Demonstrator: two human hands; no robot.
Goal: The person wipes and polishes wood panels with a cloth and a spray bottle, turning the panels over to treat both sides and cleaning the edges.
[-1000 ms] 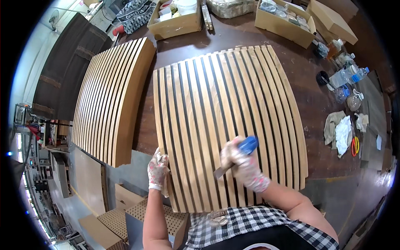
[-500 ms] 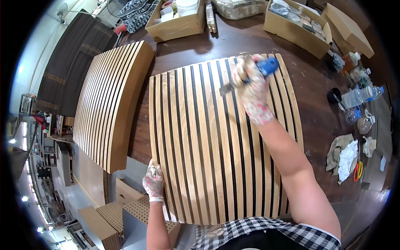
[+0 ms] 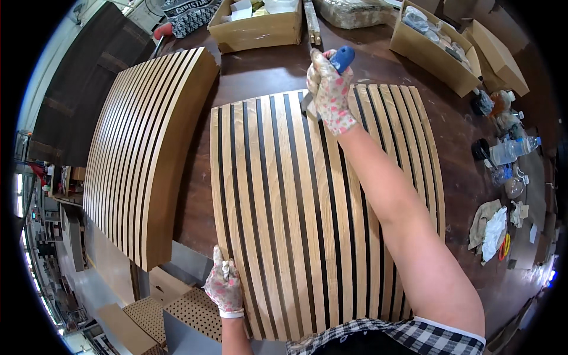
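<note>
Two gloved hands on a slatted wood panel

Right hand (image 3: 329, 89) closed in a grip around a blue-handled brush (image 3: 338, 61), at the far edge of the slatted panel (image 3: 296, 219). Left hand (image 3: 225, 287) clasping the near left edge. Panel flat on the dark counter (image 3: 260, 74), second slatted panel (image 3: 148, 148) just beside, cardboard boxes (image 3: 257, 29) beyond.

left hand (image 3: 225, 288): floral glove | right hand (image 3: 330, 89): floral glove | checked shirt (image 3: 378, 337)

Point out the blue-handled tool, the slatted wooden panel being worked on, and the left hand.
blue-handled tool (image 3: 342, 58), head view, on its blue handle above the right hand's glove.
slatted wooden panel (image 3: 284, 207), head view, on a light slat near its middle.
left hand (image 3: 225, 287), head view, on the back of the glove.
</note>
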